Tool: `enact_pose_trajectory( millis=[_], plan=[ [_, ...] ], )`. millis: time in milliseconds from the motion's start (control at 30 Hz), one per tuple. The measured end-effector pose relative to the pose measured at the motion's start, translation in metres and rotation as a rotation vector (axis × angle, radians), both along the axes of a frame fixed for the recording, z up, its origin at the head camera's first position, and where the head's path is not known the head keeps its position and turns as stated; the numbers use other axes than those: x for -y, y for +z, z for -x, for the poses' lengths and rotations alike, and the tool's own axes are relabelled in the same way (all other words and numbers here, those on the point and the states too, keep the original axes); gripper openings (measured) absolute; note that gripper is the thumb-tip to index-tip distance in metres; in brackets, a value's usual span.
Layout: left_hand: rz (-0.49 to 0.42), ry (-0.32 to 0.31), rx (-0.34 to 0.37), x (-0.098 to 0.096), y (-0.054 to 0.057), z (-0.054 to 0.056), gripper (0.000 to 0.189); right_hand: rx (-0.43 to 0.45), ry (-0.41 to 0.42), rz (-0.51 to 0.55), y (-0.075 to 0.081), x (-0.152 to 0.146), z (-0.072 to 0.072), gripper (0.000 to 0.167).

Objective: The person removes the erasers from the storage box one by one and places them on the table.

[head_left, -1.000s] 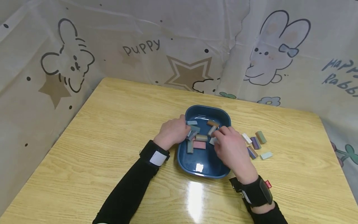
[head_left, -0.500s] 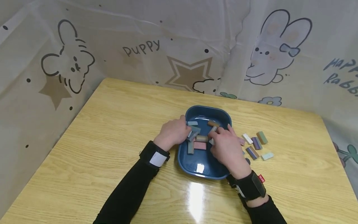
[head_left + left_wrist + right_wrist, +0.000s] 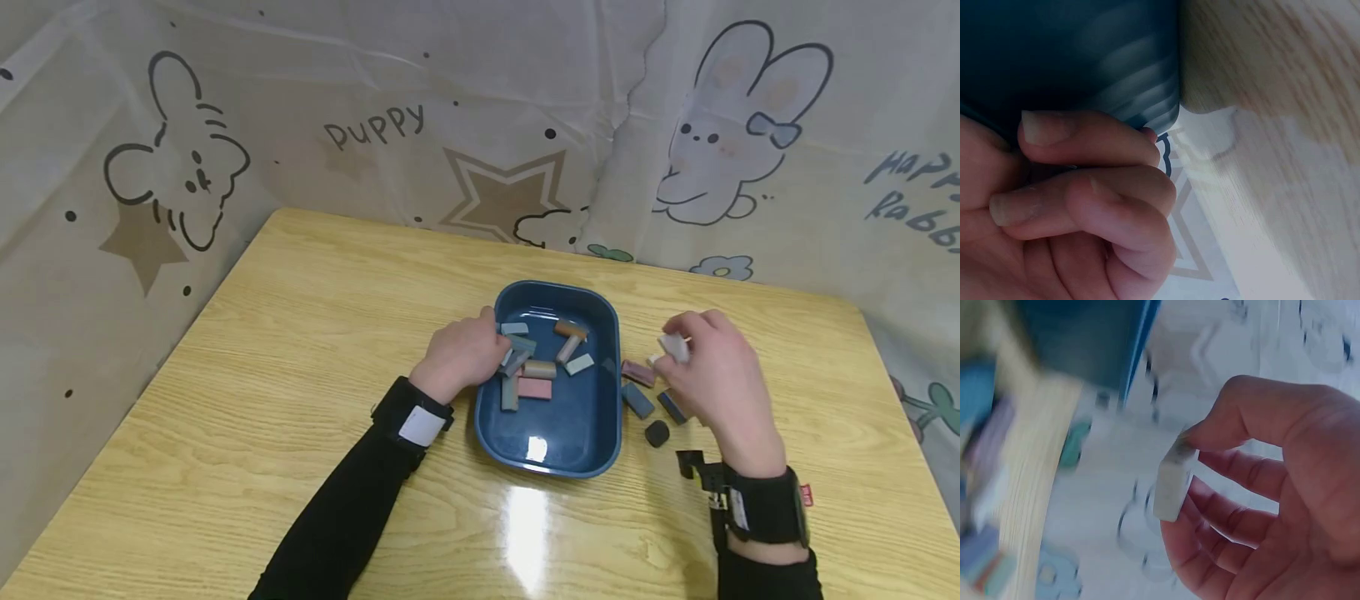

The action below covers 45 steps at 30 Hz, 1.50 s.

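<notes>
My left hand (image 3: 463, 354) grips the left rim of a dark blue plastic tray (image 3: 573, 433); in the left wrist view its fingers (image 3: 1097, 140) curl close against the tray's outer wall. Several small coloured blocks lie in the tray, among them a pink block (image 3: 535, 389), a brown block (image 3: 571, 329) and a pale green block (image 3: 580, 364). To the right of the tray, my right hand (image 3: 723, 387) pinches a small white block (image 3: 1173, 487) between thumb and fingers, raised over the loose blocks there.
Beside the tray's right wall lie a mauve block (image 3: 638, 372), a blue block (image 3: 638, 401), a dark blue block (image 3: 672, 407) and a black block (image 3: 657, 433). My right hand hides others. A printed cloth (image 3: 375, 67) hangs behind the wooden table (image 3: 315, 317).
My right hand has left the pale green block in the tray, moved right to the loose blocks, and now holds a white block up. The left hand stays at the rim.
</notes>
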<state>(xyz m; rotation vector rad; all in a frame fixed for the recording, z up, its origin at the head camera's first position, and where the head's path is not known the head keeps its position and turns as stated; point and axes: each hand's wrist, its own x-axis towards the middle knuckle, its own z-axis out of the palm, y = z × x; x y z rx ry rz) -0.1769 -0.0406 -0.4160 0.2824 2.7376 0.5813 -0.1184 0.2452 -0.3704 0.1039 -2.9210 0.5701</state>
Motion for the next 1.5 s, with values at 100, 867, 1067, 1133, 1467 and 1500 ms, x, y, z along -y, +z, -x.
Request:
enact_pose_trajectory(
  millis=[100,867,1067,1133,1467,1500],
  plan=[
    [-0.002,0.001,0.000,0.000,0.000,0.000,0.053,0.086,-0.084,0.020,-0.004,-0.036,0.003,0.035],
    [-0.005,0.010,0.005,0.000,-0.001,0.000,0.053,0.276,-0.160,0.030,-0.030,-0.081,0.011,0.042],
    [0.000,0.009,0.009,-0.001,0.001,0.000,0.053,0.042,-0.002,0.051,-0.014,-0.013,0.009,0.031],
    [0.001,0.010,0.013,-0.001,0.001,0.000,0.053,-0.014,0.061,0.050,-0.015,0.011,0.009,0.026],
    [0.005,-0.001,0.000,0.000,0.002,-0.001,0.048,-0.040,0.534,-0.028,-0.049,0.092,0.009,0.029],
    [0.002,-0.002,0.000,0.001,0.002,-0.001,0.048,-0.037,0.544,-0.045,-0.052,0.094,0.009,0.031]
  ],
)
